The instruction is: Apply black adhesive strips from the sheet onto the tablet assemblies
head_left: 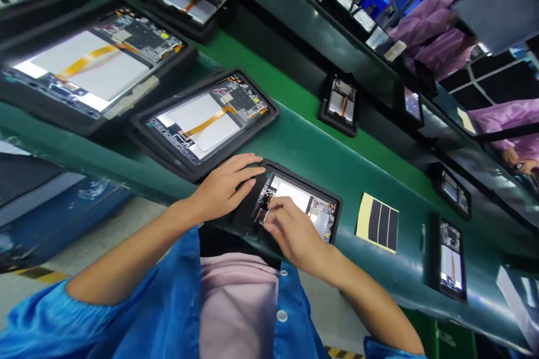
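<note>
An opened tablet in a black foam tray lies at the near edge of the green bench in front of me. My left hand lies flat on the tray's left side, fingers stretched out toward its top corner. Over the tablet's lower left part, my right hand has its thumb and fingertips pinched together. Whatever may be between those fingertips is hidden or too small to make out. A yellow sheet with black strips lies to the right of the tray.
To the left lie opened tablets with orange ribbon cables, in foam trays. Beyond the bench runs a green conveyor belt carrying more trays. Another tablet sits at the right. Across the line are people in pink sleeves.
</note>
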{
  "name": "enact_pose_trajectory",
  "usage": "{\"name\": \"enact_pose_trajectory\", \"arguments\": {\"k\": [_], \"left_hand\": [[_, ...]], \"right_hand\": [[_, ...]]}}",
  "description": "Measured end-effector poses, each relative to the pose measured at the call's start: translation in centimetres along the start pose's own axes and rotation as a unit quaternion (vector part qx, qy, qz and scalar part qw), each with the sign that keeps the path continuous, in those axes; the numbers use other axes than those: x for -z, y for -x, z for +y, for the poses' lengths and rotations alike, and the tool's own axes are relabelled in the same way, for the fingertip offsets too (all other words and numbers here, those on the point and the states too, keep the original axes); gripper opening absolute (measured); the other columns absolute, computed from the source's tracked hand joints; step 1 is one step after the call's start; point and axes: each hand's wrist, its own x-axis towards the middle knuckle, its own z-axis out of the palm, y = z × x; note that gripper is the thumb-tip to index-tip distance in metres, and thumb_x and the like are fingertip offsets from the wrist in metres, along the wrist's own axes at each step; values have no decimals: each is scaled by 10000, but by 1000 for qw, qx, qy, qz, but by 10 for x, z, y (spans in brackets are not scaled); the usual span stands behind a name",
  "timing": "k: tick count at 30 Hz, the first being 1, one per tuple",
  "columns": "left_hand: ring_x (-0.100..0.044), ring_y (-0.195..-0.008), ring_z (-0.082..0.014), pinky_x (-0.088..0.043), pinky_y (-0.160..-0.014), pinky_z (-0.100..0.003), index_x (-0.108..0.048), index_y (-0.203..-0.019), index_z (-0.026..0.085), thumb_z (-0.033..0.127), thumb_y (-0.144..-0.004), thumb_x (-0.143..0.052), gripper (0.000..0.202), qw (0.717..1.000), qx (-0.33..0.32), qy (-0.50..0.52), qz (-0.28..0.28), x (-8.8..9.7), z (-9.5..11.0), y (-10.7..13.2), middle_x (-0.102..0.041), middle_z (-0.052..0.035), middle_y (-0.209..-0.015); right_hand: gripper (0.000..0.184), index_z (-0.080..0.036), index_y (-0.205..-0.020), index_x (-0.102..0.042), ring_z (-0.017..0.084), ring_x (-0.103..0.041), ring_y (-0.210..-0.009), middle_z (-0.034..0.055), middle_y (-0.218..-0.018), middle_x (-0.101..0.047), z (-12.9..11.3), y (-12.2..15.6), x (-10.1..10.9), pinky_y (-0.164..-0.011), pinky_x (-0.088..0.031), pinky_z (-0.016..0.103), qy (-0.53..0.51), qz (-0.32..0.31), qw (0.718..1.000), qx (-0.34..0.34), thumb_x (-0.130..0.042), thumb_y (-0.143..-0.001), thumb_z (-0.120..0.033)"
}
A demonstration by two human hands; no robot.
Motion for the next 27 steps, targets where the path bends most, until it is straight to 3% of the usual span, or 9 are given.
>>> {"name": "enact_pose_trajectory", "arguments": {"k": [3, 6, 15, 27], "left_hand": [[-557, -1382, -247, -479, -1175, -473, -668, -1291, 189, 190, -1023, -490, 321, 1000, -2, 12, 29, -6, 6, 22, -642, -121, -1421], [-562, -1379, -256, -478, -1174, -485, -673, -1272, 203, 180, -1009, -518, 306, 999, -11, 10, 36, -11, 11, 31, -649, -112, -1409], [-561, -1372, -266, -492, -1156, -480, -690, -1226, 194, 171, -1004, -516, 283, 999, -24, -6, 34, -12, 13, 33, -655, -112, -1389], [-539, -1396, -290, -473, -1172, -509, -729, -1215, 206, 178, -990, -524, 306, 998, -51, -37, 4, -11, 14, 34, -651, -125, -1400]], "right_hand": [[95, -223, -1003, -552, 191, -633, -992, 98, -1168, -572, 15, -11, 0, -866, -545, 338, -13, 5, 999, -41, -476, -1048, -189], [103, -228, -995, -548, 174, -624, -929, 90, -1161, -556, 24, -16, 2, -816, -538, 318, -24, 17, 997, -66, -469, -1055, -202], [108, -233, -975, -557, 165, -607, -846, 68, -1088, -573, 32, -26, 0, -756, -514, 301, -42, 56, 993, -98, -483, -1053, -235], [129, -234, -926, -541, 190, -595, -926, 63, -1020, -581, 38, -32, 2, -850, -517, 343, -31, 91, 990, -101, -481, -1038, -213]]}}
